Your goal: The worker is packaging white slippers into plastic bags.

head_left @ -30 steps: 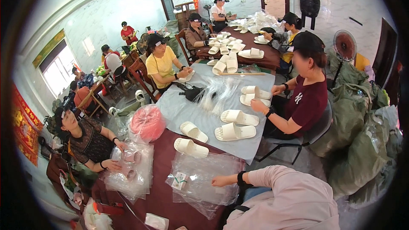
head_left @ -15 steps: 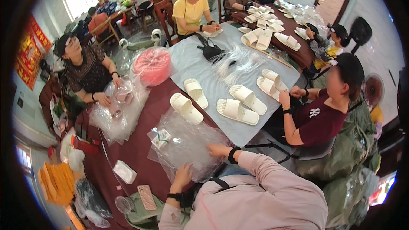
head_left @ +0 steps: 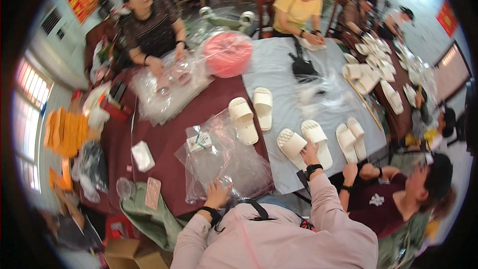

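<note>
My left hand (head_left: 217,194) rests on a stack of clear plastic bags (head_left: 244,170), its fingers spread. A white card with green marks (head_left: 199,141) lies at the bags' far left corner. My right hand (head_left: 310,154) reaches to a pair of cream slippers, touching the left slipper (head_left: 292,142) near its inner edge with fingers apart; the right slipper (head_left: 313,130) lies close beside it. Just beyond the bags is another pair, a cream slipper (head_left: 242,112) and its mate (head_left: 262,100). Further right, a third pair (head_left: 345,140) lies before a person in maroon.
A person in dark patterned clothing handles slippers over plastic bags (head_left: 172,99) at left. A pink roll (head_left: 227,54) wrapped in plastic stands behind. A white packet (head_left: 143,156) and pink phone (head_left: 153,193) lie at near left. More slippers (head_left: 378,60) cover the back right table.
My right hand has left the plastic bags and moved right to the slippers. My left hand still rests on the bags. The view has turned, shifting the scene.
</note>
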`<state>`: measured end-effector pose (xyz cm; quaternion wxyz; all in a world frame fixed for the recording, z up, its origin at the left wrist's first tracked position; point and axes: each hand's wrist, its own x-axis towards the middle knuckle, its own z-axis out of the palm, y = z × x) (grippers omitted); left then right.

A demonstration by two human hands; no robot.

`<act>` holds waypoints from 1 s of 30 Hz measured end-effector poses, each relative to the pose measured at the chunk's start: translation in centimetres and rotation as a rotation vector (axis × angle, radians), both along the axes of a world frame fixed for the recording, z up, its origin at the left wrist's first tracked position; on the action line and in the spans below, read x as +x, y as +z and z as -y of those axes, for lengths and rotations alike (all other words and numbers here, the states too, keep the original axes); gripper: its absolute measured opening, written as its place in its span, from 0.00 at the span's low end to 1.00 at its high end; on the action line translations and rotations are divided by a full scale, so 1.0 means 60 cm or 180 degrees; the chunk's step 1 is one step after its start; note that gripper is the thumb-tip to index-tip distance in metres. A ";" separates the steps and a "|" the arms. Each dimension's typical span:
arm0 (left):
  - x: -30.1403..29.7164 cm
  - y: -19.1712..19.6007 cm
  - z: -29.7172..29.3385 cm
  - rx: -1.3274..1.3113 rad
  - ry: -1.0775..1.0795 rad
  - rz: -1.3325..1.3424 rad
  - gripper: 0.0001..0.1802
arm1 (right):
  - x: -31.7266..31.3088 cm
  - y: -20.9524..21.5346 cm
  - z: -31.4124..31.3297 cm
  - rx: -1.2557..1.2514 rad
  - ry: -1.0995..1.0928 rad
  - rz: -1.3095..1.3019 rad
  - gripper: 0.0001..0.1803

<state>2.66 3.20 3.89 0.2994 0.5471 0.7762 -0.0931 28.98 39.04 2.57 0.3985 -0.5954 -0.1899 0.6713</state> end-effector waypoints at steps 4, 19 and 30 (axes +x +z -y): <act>0.008 0.041 -0.040 0.0244 -0.0230 0.0002 0.39 | 0.074 -0.104 -0.083 0.0091 0.0246 -0.1680 0.29; -0.035 0.039 -0.051 0.0931 -0.0469 0.0005 0.26 | 0.044 0.195 0.118 -0.0193 0.1455 -0.0746 0.26; -0.063 0.084 -0.126 0.1566 0.0582 0.2218 0.22 | -0.020 0.228 0.313 -0.0427 0.1941 0.0111 0.21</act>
